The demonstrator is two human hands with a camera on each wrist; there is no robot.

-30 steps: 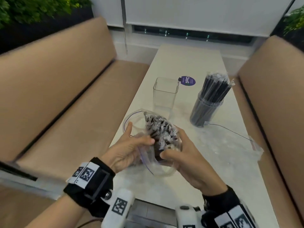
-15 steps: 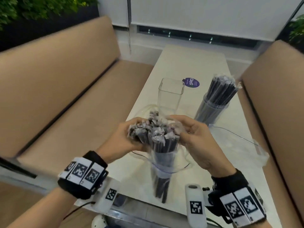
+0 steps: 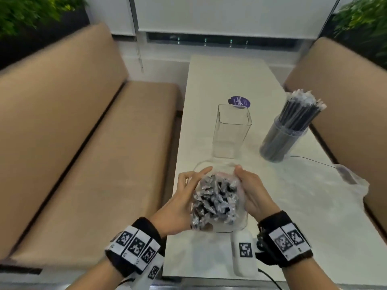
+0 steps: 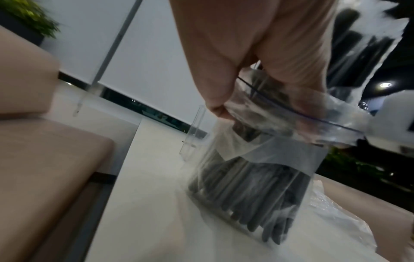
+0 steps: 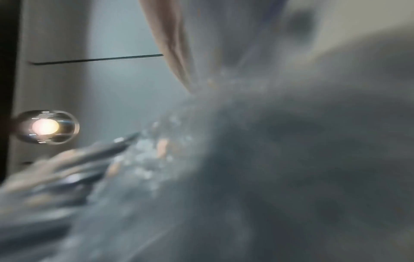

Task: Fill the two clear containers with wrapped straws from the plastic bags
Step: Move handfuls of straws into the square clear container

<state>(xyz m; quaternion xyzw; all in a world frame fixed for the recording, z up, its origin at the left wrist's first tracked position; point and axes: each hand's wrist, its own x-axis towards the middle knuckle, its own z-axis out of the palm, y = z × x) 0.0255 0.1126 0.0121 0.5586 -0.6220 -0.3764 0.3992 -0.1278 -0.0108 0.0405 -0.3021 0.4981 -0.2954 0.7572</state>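
Change: the plastic bag [image 3: 243, 216] of wrapped straws [image 3: 213, 201], raised half a second ago, now stands lower on the table [image 3: 219, 76].
Left hand [image 3: 180, 204]: grips the bag's left side.
Right hand [image 3: 253, 195]: holds its right side.
Containers: empty square container [image 3: 230, 130] just beyond the hands; filled round container [image 3: 284, 137] beyond the right hand.
Unclear: the right wrist view is a blur; the right fingers are hidden.

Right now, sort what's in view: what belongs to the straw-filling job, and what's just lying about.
Job: bag of wrapped straws, held by left hand and right hand; empty square container; round container full of straws; flat plastic bag.
Lying about: purple sticker; white marker-tagged device; bench; plant.
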